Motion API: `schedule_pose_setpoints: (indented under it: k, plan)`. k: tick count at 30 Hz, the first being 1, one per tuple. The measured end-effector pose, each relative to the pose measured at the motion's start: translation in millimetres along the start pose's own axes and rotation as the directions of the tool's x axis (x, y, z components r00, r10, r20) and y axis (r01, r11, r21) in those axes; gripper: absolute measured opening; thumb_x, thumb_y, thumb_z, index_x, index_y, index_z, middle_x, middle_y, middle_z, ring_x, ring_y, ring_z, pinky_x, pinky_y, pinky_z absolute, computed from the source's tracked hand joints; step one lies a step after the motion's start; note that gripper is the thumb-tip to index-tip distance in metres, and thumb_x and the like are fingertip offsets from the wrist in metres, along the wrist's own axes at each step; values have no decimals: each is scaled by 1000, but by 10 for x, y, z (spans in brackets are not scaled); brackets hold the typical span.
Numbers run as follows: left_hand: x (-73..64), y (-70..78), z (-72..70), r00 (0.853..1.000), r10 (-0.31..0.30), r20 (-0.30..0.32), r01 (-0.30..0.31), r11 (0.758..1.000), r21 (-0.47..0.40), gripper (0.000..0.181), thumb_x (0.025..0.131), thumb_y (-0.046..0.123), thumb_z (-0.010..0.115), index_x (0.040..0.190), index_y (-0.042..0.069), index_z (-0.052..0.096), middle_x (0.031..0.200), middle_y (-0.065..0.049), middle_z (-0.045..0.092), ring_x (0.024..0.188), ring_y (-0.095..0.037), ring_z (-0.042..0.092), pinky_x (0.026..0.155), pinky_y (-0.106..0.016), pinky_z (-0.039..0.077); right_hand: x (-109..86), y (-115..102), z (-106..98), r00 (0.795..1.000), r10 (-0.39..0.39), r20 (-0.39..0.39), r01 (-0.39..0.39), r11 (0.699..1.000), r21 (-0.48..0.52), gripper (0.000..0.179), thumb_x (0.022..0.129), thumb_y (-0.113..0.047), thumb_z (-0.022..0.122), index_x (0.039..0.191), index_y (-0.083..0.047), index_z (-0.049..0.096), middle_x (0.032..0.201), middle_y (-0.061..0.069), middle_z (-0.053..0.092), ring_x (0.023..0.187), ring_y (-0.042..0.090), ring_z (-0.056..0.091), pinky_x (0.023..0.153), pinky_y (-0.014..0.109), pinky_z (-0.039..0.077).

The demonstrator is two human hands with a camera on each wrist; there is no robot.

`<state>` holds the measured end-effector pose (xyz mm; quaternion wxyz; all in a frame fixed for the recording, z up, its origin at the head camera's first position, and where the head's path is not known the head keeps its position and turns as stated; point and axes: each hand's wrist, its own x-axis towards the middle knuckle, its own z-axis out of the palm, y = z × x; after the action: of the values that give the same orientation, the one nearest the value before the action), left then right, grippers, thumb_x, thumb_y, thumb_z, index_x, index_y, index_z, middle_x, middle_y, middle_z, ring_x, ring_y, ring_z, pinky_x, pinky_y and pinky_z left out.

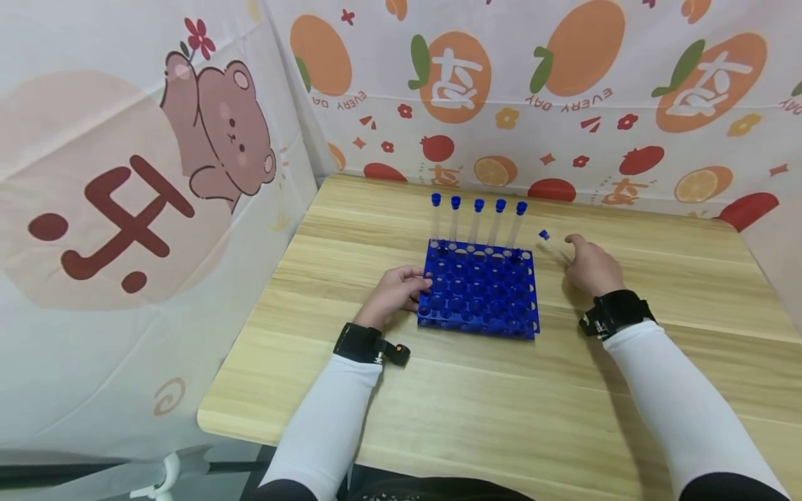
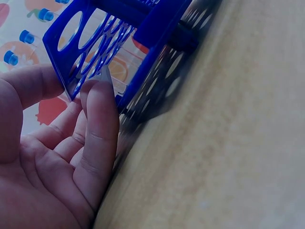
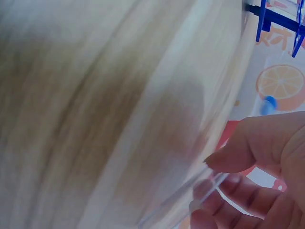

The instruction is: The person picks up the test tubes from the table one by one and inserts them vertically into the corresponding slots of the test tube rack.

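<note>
A blue test tube rack (image 1: 479, 296) with rows of round holes stands on the table. Along its far row, several clear test tubes (image 1: 475, 226) with blue caps stand upright. My left hand (image 1: 390, 296) grips the rack's left edge, its thumb (image 2: 101, 126) on the near side of the edge in the left wrist view. Right of the rack, my right hand (image 1: 596, 268) pinches one more clear, blue-capped test tube (image 1: 556, 249) between thumb and fingers. That tube is tilted, its cap (image 3: 268, 105) pointing away toward the back. In the right wrist view, the thumb covers part of it.
The wooden table (image 1: 313, 334) ends near my body at its front edge. A fruit-patterned cloth (image 1: 514, 90) hangs behind it, and another cloth with a bear (image 1: 232, 132) hangs at the left. Wrist cameras (image 1: 396, 353) are strapped to both wrists.
</note>
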<state>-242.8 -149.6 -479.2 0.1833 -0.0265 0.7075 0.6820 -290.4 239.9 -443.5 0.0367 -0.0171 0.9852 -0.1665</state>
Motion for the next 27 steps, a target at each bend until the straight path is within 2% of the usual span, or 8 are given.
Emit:
schedule_pose_setpoints:
  k: [3,7,12,16,21,24,27]
  plan:
    - [3,-11,0,1000,0,-2,0,1000,-1,27,92,16,66,117,5,65,93,-5,69,64,-11,58,54,-25,55,-11,-4,-9,1000,6,-28,-5,999,31,57,85,-5,63,139,-4,45,98,21,62,80,33,56,62,44,47]
    - [-2,-14,0,1000,6,-8,-6,1000,-1,28,92,15,65,117,4,65,92,-5,69,64,-11,58,53,-24,55,-14,-23,-26,996,6,-89,3,996,95,44,89,-10,61,131,-4,51,97,19,57,80,33,54,59,40,44]
    - [-4,-20,0,1000,4,-7,-4,1000,1,29,92,15,65,119,4,65,92,-5,69,64,-11,58,53,-24,55,-29,-67,-58,989,-7,-147,39,974,221,35,93,-19,59,125,-5,52,105,18,58,88,34,56,68,42,46]
    - [-3,-24,-1,1000,-1,-2,1,1000,0,30,92,16,66,119,5,65,92,-5,69,64,-11,58,53,-25,55,-54,-122,-84,977,-32,-209,97,946,310,37,96,-32,61,121,-4,54,106,16,61,94,32,61,73,37,49]
    - [-5,-17,-2,1000,-7,-1,7,1000,7,29,92,16,66,119,5,65,92,-5,69,64,-12,58,54,-25,56,-83,-237,-148,957,-22,-291,141,908,395,44,92,-42,66,113,-5,56,100,11,61,91,24,59,71,22,47]
    - [-4,-14,-1,1000,-10,-1,10,1000,12,29,92,17,66,119,6,65,93,-6,69,64,-12,58,54,-25,56,-102,-317,-199,944,-16,-329,162,892,422,47,90,-45,68,115,-7,54,98,9,63,86,18,58,69,16,46]
    - [-4,-10,-1,1000,-6,-3,6,1000,16,29,92,17,66,119,6,65,94,-6,69,64,-12,58,54,-25,56,-118,-390,-247,934,-24,-356,189,879,438,51,90,-43,69,125,-10,51,96,8,65,80,12,59,65,14,47]
